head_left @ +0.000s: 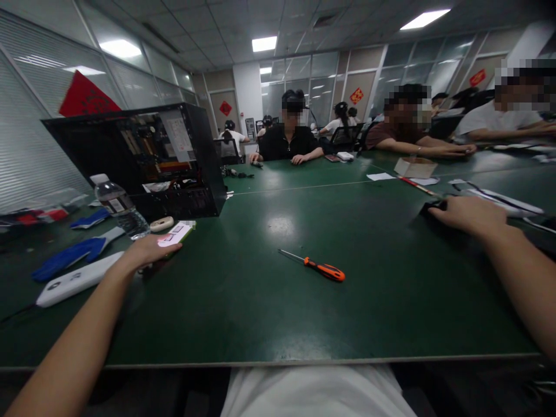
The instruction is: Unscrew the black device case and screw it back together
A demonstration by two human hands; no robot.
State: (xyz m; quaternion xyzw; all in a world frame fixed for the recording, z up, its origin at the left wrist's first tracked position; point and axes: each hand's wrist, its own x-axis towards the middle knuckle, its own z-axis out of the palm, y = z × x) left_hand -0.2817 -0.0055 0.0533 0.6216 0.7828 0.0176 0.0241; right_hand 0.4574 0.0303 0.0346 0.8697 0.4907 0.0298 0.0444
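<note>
My left hand (150,250) is closed on a flat white-and-pink rectangular thing (177,233), with its thumb along the near edge. A darker thing under this hand is mostly hidden. At the right, my right hand (475,215) is closed over a black thing (434,209) on the table; its kind is hard to make out. Between the hands, and touched by neither, lies a screwdriver (324,269) with an orange-and-black handle, its tip pointing left and away from me.
An opened black computer case (204,156) stands at the left behind a water bottle (119,205). Blue gloves (72,255) and a white power strip (78,279) lie beside my left arm. A small box (414,167) is at the back right. People sit across the green table (243,313).
</note>
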